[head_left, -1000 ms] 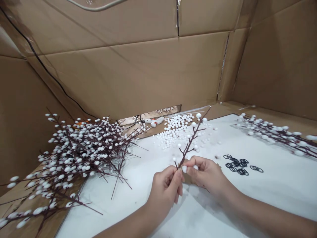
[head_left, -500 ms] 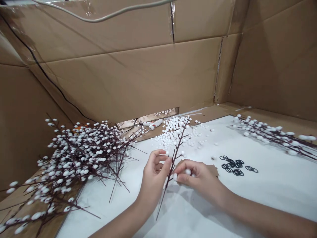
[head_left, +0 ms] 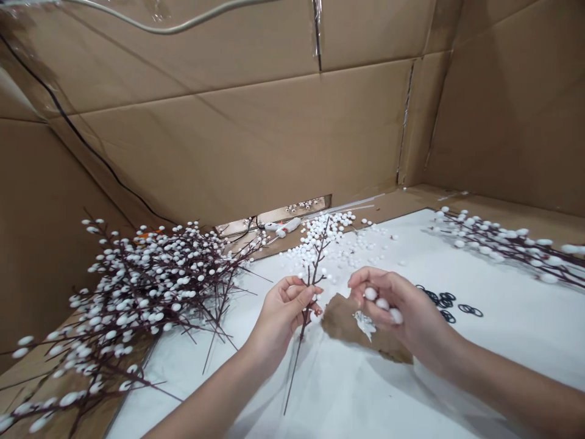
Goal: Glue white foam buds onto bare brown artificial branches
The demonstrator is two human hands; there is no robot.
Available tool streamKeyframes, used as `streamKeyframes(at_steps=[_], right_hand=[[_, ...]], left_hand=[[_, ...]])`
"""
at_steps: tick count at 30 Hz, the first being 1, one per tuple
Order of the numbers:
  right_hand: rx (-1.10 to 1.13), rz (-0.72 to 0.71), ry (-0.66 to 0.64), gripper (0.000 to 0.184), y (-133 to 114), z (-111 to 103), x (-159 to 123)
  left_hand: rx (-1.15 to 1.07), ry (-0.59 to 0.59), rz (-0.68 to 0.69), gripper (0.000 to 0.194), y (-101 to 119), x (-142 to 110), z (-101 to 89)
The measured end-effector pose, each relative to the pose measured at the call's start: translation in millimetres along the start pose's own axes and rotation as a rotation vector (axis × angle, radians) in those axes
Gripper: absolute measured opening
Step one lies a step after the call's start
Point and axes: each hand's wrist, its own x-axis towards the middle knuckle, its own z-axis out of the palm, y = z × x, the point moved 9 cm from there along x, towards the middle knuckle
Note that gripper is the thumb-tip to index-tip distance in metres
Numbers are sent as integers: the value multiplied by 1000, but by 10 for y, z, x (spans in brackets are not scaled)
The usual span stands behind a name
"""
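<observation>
Pinched between thumb and fingers of my left hand (head_left: 286, 314) is a dark brown artificial berry branch (head_left: 299, 350), its twiggy top pointing away and its bare stem towards me. A few white berries sit on its twigs. My right hand (head_left: 402, 311) is apart from the branch, to its right, fingers curled round several loose white berries (head_left: 382, 303). Below that hand lies a torn piece of brown cardboard (head_left: 340, 326) with a white smear of glue (head_left: 364, 324) on it.
Finished-looking berry branches (head_left: 169, 274) are heaped at the left; more branches (head_left: 507, 241) lie at the right. Loose white berries (head_left: 315, 238) are scattered at the back beside a white glue gun (head_left: 287, 227). Black rings (head_left: 470, 310) rest on the white board (head_left: 516, 353). Cardboard walls (head_left: 247, 146) enclose the space.
My right hand has drawn back from the branch to the right, uncovering the cardboard and white smear. My left hand has shifted its grip, and the branch's lower stem now shows below it.
</observation>
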Motion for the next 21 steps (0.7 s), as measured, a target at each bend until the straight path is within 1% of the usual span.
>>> streamKeyframes(at_steps=[2,4,6,9,12,15,18,21], right_hand=[[114,67,41,12,23,-47,14],[173,111,85,16,70,-91,28],[204,126,102,22,112,-109,39],[198,119,91,23,147,-103,43],[116,78,47,27,122,-71,39],[30,36,-13,32,85,-18,38],[23,54,-10,35,112,-10,40],[43,80,-1,37,156,-5,35]], left_hand=[[19,26,-18,37,-42,15,-33],[46,51,-25,44,-74,20,-53],[80,50,-10,51,-72,13,-37],[152,15,45,55,-16,-13,37],[227,-6,79,42,8,-36,88],[273,-16,98,32,-25,-38,97],[306,-30,115,28,-81,-34,89],[330,-54,104,22,-142,-35,94]])
